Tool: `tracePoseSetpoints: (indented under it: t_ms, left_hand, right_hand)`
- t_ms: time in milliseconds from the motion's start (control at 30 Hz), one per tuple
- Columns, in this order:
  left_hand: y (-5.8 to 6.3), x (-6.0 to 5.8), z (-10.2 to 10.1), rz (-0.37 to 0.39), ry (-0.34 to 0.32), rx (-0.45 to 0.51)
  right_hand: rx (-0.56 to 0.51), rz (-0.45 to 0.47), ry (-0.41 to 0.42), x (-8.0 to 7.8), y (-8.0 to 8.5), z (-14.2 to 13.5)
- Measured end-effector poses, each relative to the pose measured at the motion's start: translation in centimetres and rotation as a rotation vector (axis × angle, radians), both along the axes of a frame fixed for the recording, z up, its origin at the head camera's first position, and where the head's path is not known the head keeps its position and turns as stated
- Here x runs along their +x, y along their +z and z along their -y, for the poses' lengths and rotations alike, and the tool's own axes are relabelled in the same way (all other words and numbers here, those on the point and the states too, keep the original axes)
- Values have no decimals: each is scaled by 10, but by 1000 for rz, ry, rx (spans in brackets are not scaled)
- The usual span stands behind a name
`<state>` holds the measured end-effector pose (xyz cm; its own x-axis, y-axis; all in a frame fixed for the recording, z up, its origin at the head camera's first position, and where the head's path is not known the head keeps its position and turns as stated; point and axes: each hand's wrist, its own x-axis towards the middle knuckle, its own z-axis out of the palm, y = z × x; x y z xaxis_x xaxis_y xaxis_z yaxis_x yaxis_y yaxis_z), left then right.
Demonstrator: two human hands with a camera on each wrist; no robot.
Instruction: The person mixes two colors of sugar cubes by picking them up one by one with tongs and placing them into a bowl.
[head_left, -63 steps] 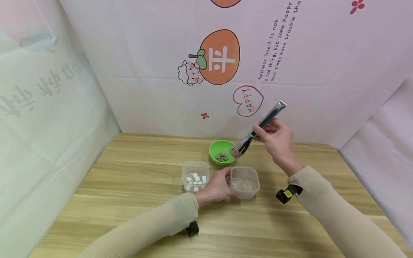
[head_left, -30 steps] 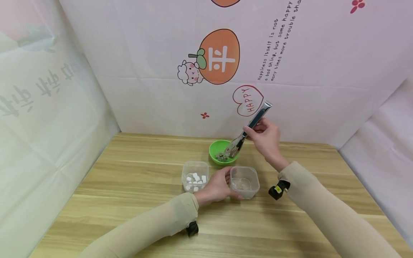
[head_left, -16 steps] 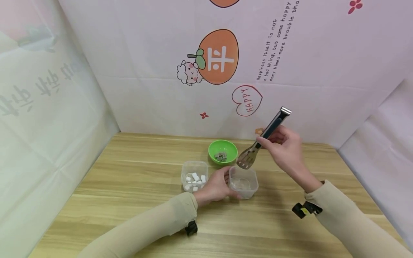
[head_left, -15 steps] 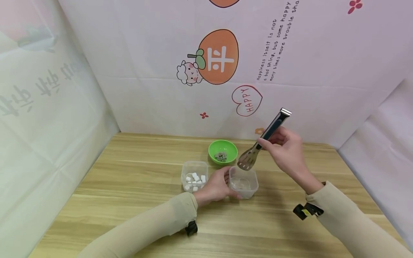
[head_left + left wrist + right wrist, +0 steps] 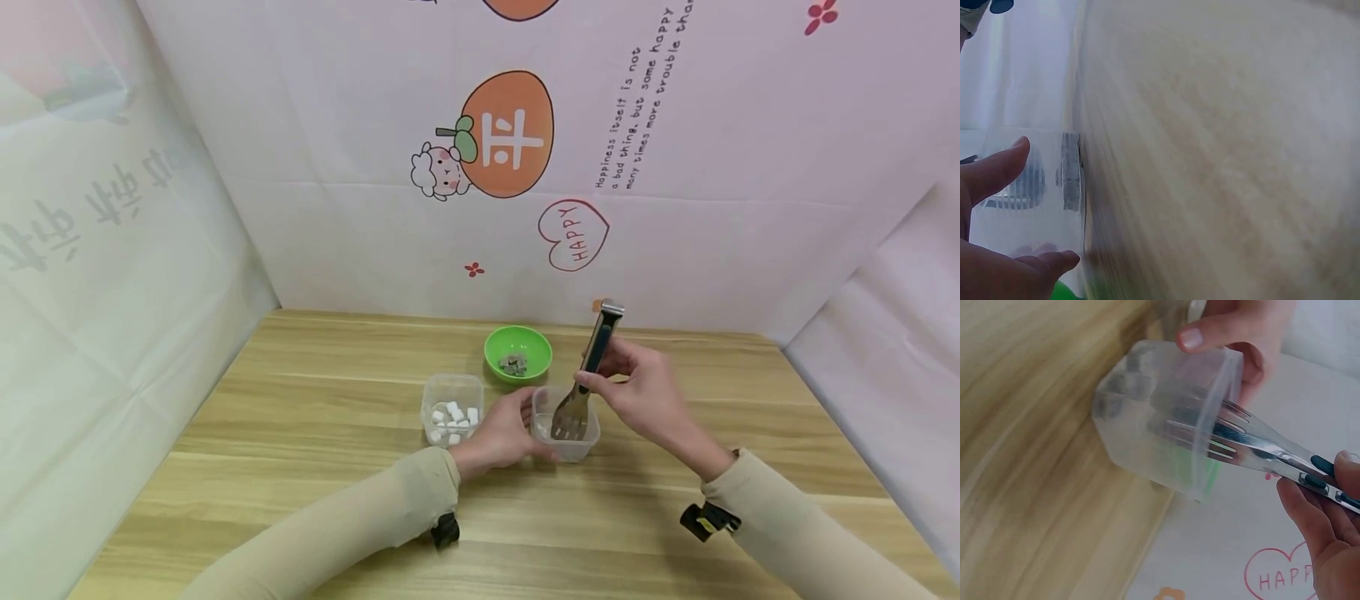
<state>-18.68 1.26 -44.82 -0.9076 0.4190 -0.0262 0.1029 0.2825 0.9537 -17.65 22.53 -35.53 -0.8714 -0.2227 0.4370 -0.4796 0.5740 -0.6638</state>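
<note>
My left hand holds a clear plastic container by its side, thumb and fingers spread around it. In the right wrist view, blurred grey pieces show at the bottom of this container. My right hand grips metal tongs with dark handle inlays. The slotted heads of the tongs point down inside the container. Whether anything sits between the heads cannot be told. Behind the container stands a green bowl with small grey chunks in it.
Left of my left hand, a second clear container holds several white cubes. All stand on a wooden table. A white printed cloth wall rises behind the table's far edge.
The tongs went into the green bowl, then came out to the right, and have now moved down into the clear container. My left hand has stayed on that container.
</note>
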Motion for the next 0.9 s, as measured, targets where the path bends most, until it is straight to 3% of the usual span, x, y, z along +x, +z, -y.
tracePoseSetpoints:
  t_ms: [333,567,900]
  left_hand:
    - [0,-1,0,1,-5,11]
    - [1,0,0,1,6,-7]
    - [0,0,-1,2,9,5]
  right_hand:
    - [-29,39,45,-4,-13,5]
    - [-29,29,13,-8,-12,7]
    - [-44,-63,-52,-14,-13,6]
